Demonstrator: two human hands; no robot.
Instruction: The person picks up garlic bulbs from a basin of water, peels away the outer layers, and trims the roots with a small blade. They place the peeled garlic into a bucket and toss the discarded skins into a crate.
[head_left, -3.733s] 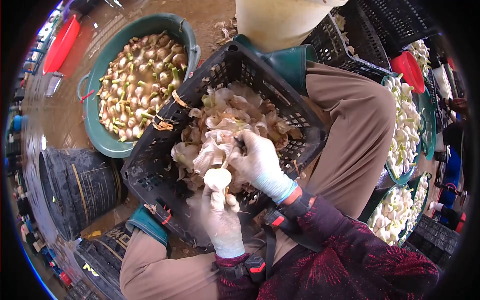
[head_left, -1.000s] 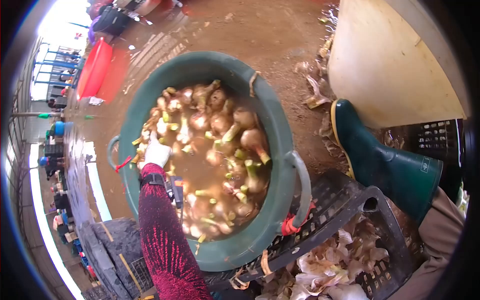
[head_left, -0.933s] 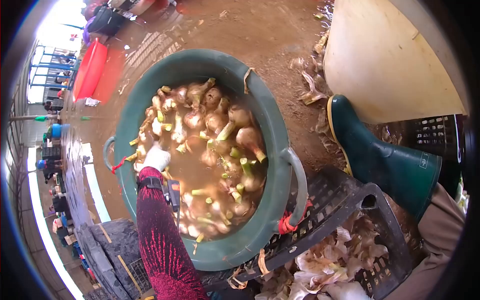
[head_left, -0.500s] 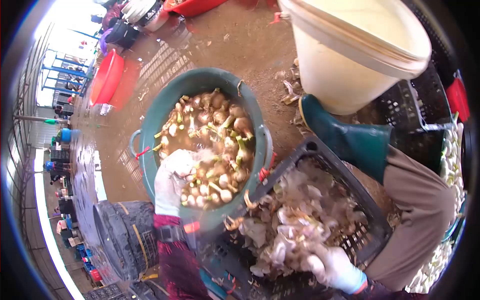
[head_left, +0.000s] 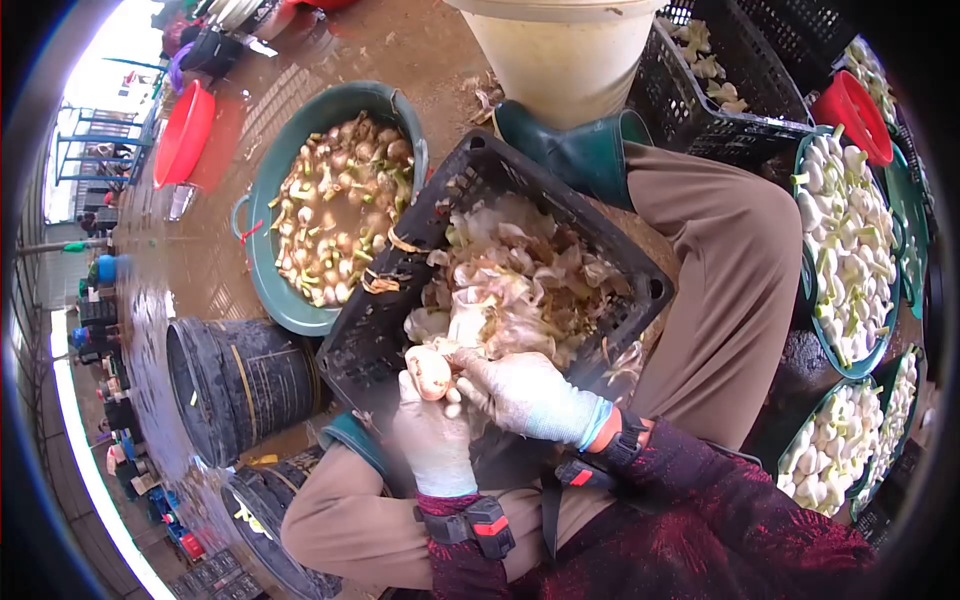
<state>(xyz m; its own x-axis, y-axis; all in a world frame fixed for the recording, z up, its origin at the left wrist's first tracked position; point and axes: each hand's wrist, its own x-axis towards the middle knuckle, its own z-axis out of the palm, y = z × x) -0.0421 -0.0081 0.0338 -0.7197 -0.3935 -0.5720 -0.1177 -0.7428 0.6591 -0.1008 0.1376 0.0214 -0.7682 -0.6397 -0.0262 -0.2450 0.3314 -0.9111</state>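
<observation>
Wet brown floor [head_left: 215, 265] shines around the work. The left hand [head_left: 435, 445], gloved, has its fingers closed round a bulb [head_left: 429, 372], held up over the near left part of a black crate [head_left: 345, 365]. The fingers of the right hand [head_left: 535, 400], also gloved, are bent in at the bulb's right side; whether they pinch it, I cannot tell.

The bulb looks light and firm, probably slick if wet, with loose, papery skin that should tear easily. Its round body seems the best hold, cupped from below, leaving the neck free.

Beneath and beyond the hands, the crate holds a soft heap of husks [head_left: 525, 290]. Far left of it, a green tub [head_left: 265, 190] carries unpeeled garlic [head_left: 330, 210] in murky water. A black bucket [head_left: 270, 385] stands left, a pale bucket [head_left: 560, 60] far. Another crate [head_left: 690, 125], far right, has scraps inside; to the right, a round tub [head_left: 848, 372] is heaped with white garlic [head_left: 850, 250].
</observation>
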